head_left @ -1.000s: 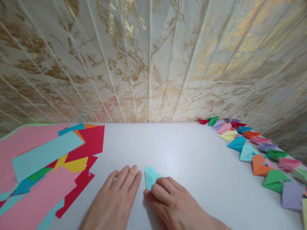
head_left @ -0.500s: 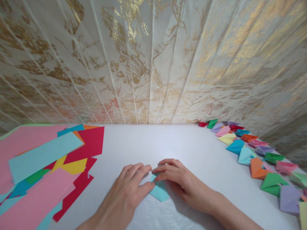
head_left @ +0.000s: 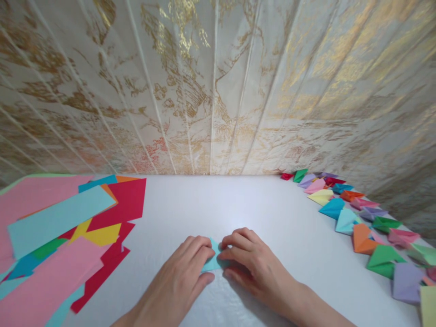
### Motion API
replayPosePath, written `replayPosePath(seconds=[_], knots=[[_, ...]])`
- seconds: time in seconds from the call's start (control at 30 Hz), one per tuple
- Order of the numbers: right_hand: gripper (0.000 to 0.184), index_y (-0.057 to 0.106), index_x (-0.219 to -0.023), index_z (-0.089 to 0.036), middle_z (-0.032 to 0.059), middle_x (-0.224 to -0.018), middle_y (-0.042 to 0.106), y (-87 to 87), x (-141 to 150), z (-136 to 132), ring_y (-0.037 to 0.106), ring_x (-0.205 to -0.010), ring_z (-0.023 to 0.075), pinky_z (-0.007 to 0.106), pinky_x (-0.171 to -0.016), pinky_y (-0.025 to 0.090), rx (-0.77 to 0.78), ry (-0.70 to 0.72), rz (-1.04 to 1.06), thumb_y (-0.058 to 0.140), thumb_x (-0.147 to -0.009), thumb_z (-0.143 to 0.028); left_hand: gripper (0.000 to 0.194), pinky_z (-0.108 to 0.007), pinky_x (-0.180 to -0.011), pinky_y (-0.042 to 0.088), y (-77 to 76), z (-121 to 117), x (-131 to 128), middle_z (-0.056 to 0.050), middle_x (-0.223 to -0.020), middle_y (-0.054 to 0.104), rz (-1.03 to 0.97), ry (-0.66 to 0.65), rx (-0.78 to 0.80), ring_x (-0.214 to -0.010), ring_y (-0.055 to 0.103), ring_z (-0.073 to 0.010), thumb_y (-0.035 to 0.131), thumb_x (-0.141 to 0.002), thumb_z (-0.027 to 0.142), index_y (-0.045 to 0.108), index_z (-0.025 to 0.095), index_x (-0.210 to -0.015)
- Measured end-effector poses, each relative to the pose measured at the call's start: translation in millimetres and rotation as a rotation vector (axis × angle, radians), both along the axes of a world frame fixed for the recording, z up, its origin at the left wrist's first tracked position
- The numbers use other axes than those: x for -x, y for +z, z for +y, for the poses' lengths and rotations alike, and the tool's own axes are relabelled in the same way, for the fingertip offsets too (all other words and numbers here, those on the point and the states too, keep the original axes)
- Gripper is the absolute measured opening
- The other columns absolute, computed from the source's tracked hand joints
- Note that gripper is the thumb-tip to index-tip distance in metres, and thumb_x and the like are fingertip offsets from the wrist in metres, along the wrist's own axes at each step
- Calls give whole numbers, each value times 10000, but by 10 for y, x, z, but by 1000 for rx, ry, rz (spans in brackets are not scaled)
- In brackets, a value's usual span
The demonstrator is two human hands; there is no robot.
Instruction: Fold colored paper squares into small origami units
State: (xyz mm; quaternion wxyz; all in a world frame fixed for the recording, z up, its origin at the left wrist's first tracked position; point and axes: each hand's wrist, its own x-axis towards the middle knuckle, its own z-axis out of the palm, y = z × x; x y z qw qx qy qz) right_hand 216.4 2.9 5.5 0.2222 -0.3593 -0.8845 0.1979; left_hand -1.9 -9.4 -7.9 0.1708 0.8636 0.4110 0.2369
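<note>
A small light blue folded paper [head_left: 213, 262] lies on the white table [head_left: 218, 204] between my hands. One corner points toward the back, and a straight edge faces me. From the left, my left hand [head_left: 185, 270] grips the paper with curled fingers, its thumb stretched beside the near edge. On the other side, my right hand [head_left: 254, 263] holds the paper's right part under bent fingers, thumb tucked low. Both hands cover much of the paper, so its side folds are hidden.
Overlapping coloured paper sheets and strips, among them a pink strip [head_left: 57, 277] and a red sheet [head_left: 122, 204], cover the left side. Rows of small folded paper pieces, such as a green one [head_left: 384, 261], line the right. A gold-patterned curtain [head_left: 211, 91] hangs behind the table.
The light blue paper has been turned: its corner pointed toward me before and now points away. My left thumb has come off the paper toward me. The view has shifted slightly.
</note>
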Motion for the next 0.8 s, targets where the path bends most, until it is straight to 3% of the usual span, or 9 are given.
replayPosePath(seconds=[0.2,0.4,0.63,0.8], knots=[[284,668,-1139,-222,58,-1074,679,-41,55,-5,546,-994,227,389,-896,484,21,-35,58,700,-872,-130,363,-325,-881,542,12,57,40,-29,-1087,652,-58,-37,17,-1008,621,-204,615,-852,-46,631,211,-1107],[216,711,-1068,-217,50,-1037,702,-56,84,6,550,-963,232,392,-858,478,-18,-73,35,708,-869,-131,330,-284,-900,518,-45,42,63,-10,-1097,644,-148,-34,39,-1025,610,-179,576,-887,-28,641,231,-1081],[144,719,-982,-201,47,-977,708,-36,144,-22,558,-929,243,400,-827,465,-45,-107,9,759,-846,-225,255,-324,-819,526,-46,68,33,-26,-1011,659,-100,-47,-94,-903,612,-194,478,-953,16,651,198,-999],[149,712,-896,-212,27,-946,706,-67,197,-19,557,-901,220,371,-799,454,-31,-175,25,699,-853,-70,163,-396,-769,501,7,62,37,-61,-984,608,-37,21,-113,-890,574,-235,508,-949,50,610,168,-898]])
